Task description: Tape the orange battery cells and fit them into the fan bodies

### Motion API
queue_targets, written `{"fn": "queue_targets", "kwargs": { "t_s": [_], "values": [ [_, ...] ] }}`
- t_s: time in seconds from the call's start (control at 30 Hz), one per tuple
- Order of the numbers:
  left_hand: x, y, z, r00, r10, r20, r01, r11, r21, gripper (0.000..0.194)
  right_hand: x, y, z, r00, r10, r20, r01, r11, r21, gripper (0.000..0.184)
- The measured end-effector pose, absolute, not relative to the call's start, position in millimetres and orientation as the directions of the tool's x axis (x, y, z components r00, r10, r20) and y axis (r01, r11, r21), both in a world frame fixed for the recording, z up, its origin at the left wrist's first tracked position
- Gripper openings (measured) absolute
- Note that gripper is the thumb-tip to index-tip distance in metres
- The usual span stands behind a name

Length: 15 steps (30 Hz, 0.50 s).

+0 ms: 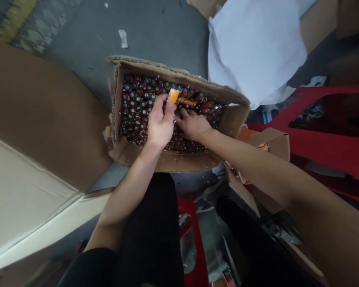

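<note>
An open cardboard box [179, 161] on the floor holds several upright batteries [134, 107] packed end up. My left hand [160, 121] is over the box, fingers closed in a pinch on a small orange piece [173, 95]. My right hand [194, 124] lies among the batteries just right of it, fingers curled down onto them beside an orange strip [187, 102]. What the right fingers hold, if anything, is hidden.
A large flat cardboard sheet [32, 119] lies at the left. A white bag [254, 48] sits behind the box at the right. A smaller open carton [269, 143] and a red plastic stool [326, 135] stand at the right. My black-trousered legs fill the bottom.
</note>
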<state>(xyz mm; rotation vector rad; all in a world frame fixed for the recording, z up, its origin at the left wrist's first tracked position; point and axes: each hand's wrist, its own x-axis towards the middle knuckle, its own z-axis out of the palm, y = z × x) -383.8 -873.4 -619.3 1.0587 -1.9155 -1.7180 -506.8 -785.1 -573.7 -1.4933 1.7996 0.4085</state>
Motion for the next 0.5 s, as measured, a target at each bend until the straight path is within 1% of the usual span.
{"fn": "queue_targets", "kwargs": {
  "t_s": [0.13, 0.23, 0.3, 0.4, 0.5],
  "values": [
    [-383.8, -873.3, -619.7, -0.678, -0.703, -0.215, -0.311, 0.009, 0.951, 0.059, -509.0, -776.0, -560.8, -0.073, -0.717, -0.693, -0.93, 0.3, -0.212, 0.057],
    [-385.2, -871.5, -617.7, -0.704, -0.676, -0.22, -0.323, 0.028, 0.946, 0.061, -509.9, -773.3, -558.0, -0.13, -0.719, -0.683, -0.916, 0.35, -0.194, 0.05],
    [-386.1, -870.7, -616.2, -0.715, -0.665, -0.217, -0.326, 0.042, 0.945, 0.065, -510.2, -774.2, -561.4, -0.136, -0.715, -0.685, -0.914, 0.357, -0.191, 0.049],
    [-386.2, -871.1, -617.2, -0.713, -0.663, -0.226, -0.338, 0.043, 0.94, 0.067, -514.8, -777.5, -570.5, -0.092, -0.718, -0.689, -0.919, 0.328, -0.219, 0.049],
    [-385.4, -872.5, -621.6, -0.702, -0.674, -0.232, -0.342, 0.034, 0.939, 0.061, -525.2, -777.0, -578.1, -0.107, -0.72, -0.685, -0.91, 0.348, -0.224, 0.048]
  ]
}}
